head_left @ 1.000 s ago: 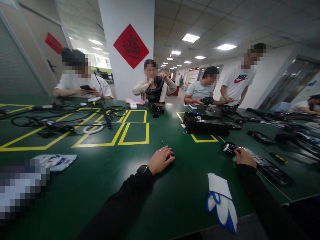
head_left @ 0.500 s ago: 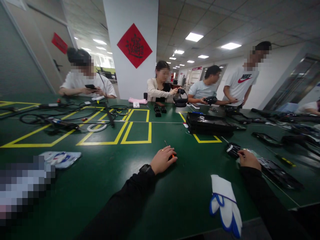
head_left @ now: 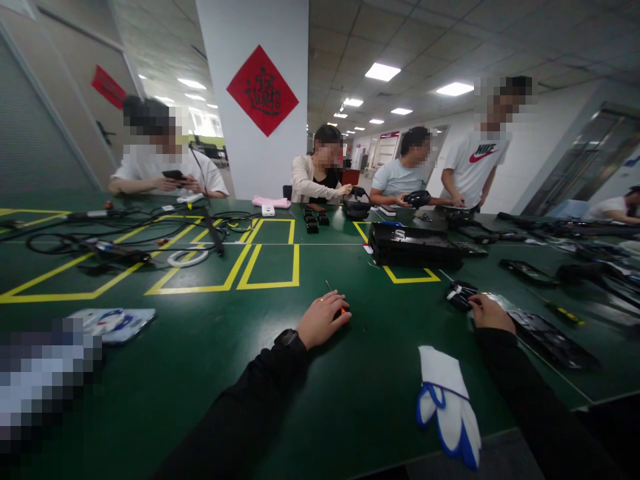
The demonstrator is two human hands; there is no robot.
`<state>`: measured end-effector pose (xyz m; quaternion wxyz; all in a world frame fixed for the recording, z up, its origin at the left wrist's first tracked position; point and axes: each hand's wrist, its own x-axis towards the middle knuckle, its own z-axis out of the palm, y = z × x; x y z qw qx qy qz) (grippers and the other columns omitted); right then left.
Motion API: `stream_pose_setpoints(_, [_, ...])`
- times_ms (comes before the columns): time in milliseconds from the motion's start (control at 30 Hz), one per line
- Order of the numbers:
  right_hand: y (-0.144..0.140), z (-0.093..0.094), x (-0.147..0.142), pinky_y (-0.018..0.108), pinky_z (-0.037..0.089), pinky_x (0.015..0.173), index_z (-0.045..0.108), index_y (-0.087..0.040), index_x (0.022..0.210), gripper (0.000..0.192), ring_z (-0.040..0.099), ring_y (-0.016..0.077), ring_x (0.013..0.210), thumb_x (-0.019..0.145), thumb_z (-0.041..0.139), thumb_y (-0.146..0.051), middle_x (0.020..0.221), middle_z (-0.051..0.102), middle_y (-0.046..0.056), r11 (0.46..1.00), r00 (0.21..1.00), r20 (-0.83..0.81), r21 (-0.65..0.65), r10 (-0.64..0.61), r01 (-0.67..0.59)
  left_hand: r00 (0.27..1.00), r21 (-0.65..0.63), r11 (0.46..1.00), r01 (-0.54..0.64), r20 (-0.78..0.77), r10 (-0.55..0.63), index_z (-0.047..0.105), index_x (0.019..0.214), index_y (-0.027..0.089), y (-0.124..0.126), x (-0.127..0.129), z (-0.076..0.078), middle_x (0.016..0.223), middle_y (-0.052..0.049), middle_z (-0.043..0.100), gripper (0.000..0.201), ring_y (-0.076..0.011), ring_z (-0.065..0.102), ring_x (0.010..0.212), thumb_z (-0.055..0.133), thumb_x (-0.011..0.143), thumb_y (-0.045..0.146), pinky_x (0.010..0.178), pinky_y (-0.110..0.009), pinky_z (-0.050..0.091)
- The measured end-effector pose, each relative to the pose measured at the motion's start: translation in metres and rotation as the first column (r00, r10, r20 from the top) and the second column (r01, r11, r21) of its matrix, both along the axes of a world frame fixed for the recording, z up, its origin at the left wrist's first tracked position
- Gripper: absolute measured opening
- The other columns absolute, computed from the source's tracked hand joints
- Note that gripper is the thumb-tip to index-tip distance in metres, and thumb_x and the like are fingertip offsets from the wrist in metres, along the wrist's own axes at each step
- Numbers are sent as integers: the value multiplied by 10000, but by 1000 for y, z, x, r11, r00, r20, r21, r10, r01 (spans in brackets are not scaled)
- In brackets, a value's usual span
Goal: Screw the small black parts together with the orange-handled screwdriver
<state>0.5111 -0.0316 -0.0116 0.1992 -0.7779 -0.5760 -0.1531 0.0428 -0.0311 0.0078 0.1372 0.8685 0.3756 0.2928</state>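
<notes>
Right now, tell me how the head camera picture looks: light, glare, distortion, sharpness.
Head view: ceiling panels blow out white and leave soft sheen on the green table; wide-lens bending curves the yellow tape lines and stretches the edges; left hand, on the small orange-handled screwdriver, and right hand look sharp; faces are pixelated.

screwdriver (head_left: 336,301): orange handle, thin shaft, flat on table | small black part (head_left: 460,294): flat, right of it

A white pillar (head_left: 253,100) bearing a red diamond poster (head_left: 262,91) is rising behind the long green table (head_left: 200,360) taped with yellow lines (head_left: 267,265), while ceiling light panels (head_left: 382,72) are glowing over pale walls (head_left: 540,153).
</notes>
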Motion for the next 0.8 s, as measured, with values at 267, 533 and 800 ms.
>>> stream_pose_setpoints(267, [-1, -1, -1, 315, 415, 634, 590, -186, 909, 256, 538, 209, 754, 749, 421, -292, 860, 596, 73, 999, 999, 16, 36, 33, -33, 1000, -10, 1000, 0, 6, 0, 555, 1041, 220, 0, 0, 0, 1197, -54, 499, 353, -213, 315, 1214, 371, 831, 437, 973, -372, 283])
stream_pose_setpoints(533, [-6, -5, 2, 337, 417, 701, 612, -167, 974, 341, 538, 223, 825, 783, 381, -329, 941, 609, 92, 953, 999, -11, 300, 39, -34, 1000, -1, 1000, 0, 12, 0, 561, 1030, 219, 0, 0, 0, 1187, -53, 507, 340, -213, 324, 1209, 381, 830, 428, 981, -371, 275])
stream_pose_setpoints(800, [4, -10, 5, 357, 436, 693, 631, -182, 974, 360, 558, 244, 822, 761, 418, -380, 973, 617, 98, 986, 992, -69, 134, 105, -95, 1000, 2, 1000, 5, 22, -5, 562, 1025, 226, 1, 0, -1, 1176, -49, 514, 335, -216, 329, 1205, 387, 826, 430, 978, -373, 278])
